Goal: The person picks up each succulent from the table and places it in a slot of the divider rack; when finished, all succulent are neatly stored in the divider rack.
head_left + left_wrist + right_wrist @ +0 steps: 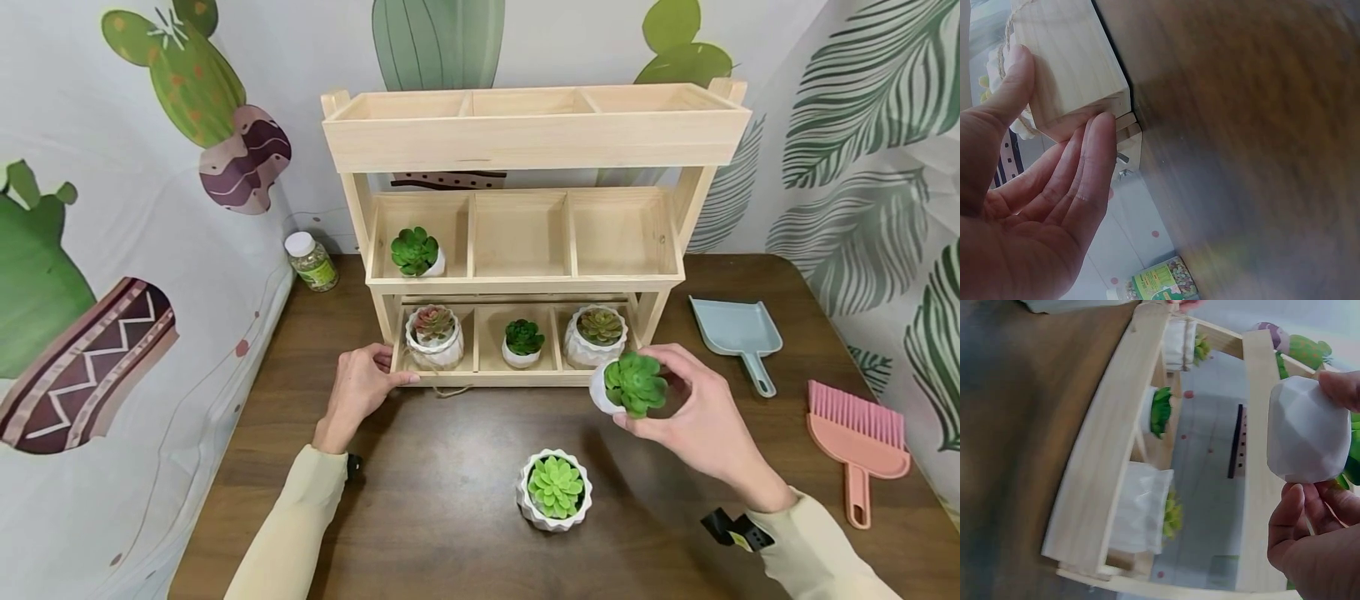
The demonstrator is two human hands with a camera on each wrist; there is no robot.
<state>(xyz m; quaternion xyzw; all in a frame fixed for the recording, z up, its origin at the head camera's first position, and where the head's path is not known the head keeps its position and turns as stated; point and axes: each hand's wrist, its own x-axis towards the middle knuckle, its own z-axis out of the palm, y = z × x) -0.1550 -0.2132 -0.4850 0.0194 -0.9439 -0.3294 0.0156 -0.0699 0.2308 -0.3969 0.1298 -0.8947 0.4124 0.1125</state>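
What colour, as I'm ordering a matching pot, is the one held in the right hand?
White: the pot shows best in the right wrist view.

A green succulent [637, 384] in a faceted white pot [1308, 431] tilts in the right hand [701, 410], seemingly clear of the wooden shelf [525, 143].

The pale three-tier wooden shelf [536, 146] looks matt and fine-grained; the dark brown wood-grain desk [420, 517], glossy; the white faceted pot [1307, 431], smooth, matt; the light-blue plastic dustpan [738, 329], smooth.
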